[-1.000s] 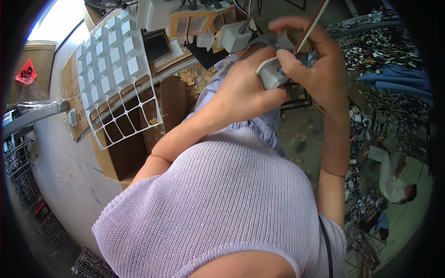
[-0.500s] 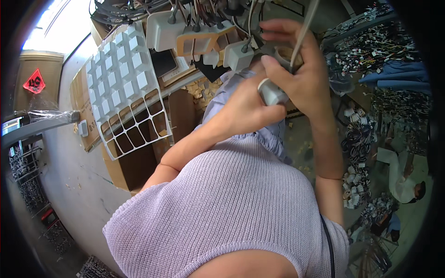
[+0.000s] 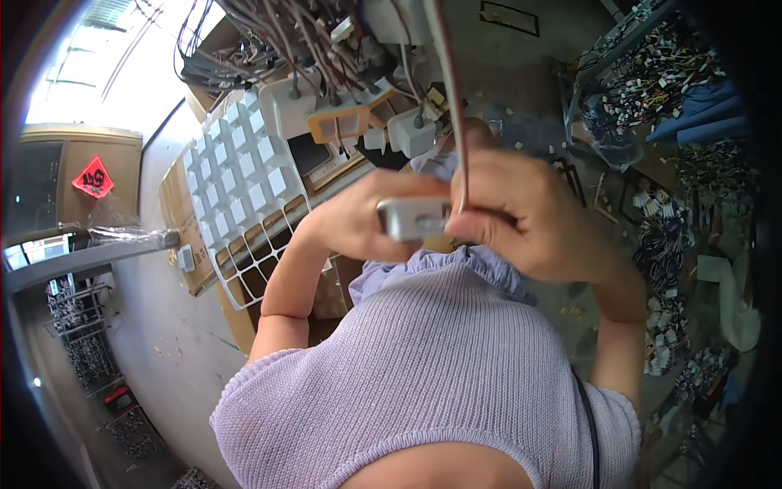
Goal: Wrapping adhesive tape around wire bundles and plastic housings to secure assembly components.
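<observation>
My left hand is closed around a small light-grey plastic housing with a rectangular slot in its face. Close against its right side, my right hand pinches a thin pale cable between thumb and fingers. That cable runs up out of the top of the view. Its lower end lies at the housing's slot side, and motion blur hides whether it is inside. Both hands are in front of my chest.
A white grid frame with rows of square caps leans on cardboard at the left. Ahead hang white housings on dark cables and an orange-edged frame. Bundled wires and blue cloth lie at the right.
The housing and both hands have moved left and closer to my body. My right fingers, spread before, now pinch the cable beside the housing. The whole view has shifted slightly.
</observation>
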Demonstrator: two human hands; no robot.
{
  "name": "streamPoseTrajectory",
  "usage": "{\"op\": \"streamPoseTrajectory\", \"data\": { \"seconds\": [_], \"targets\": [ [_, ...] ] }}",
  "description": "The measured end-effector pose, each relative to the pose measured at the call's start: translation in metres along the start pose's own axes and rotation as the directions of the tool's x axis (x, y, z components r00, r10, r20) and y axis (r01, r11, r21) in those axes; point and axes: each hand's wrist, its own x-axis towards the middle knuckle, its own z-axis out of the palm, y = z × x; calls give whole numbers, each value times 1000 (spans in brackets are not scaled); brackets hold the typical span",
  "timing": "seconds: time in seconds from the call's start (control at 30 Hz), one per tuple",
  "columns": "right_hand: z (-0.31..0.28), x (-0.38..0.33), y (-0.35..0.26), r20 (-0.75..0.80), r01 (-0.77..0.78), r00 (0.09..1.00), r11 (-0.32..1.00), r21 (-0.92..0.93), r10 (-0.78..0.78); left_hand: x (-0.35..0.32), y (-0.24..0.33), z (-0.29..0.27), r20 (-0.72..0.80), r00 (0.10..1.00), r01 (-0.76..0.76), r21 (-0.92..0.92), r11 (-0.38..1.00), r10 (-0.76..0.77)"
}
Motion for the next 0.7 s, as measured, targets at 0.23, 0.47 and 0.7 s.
{"op": "streamPoseTrajectory", "data": {
  "seconds": [0.23,0.47,0.7],
  "targets": [
    [8,10,12,366,-331,930,373,866,-25,0,-18,-5,229,825,-381,-450,808,517],
    [-49,55,175,-428,116,890,832,543,156,-71,-38,-32,-446,889,-322,-443,837,105],
    [-13,108,241,127,-342,938,794,503,324,-78,-19,-35,-949,297,390,17,921,-108]
  ]
}}
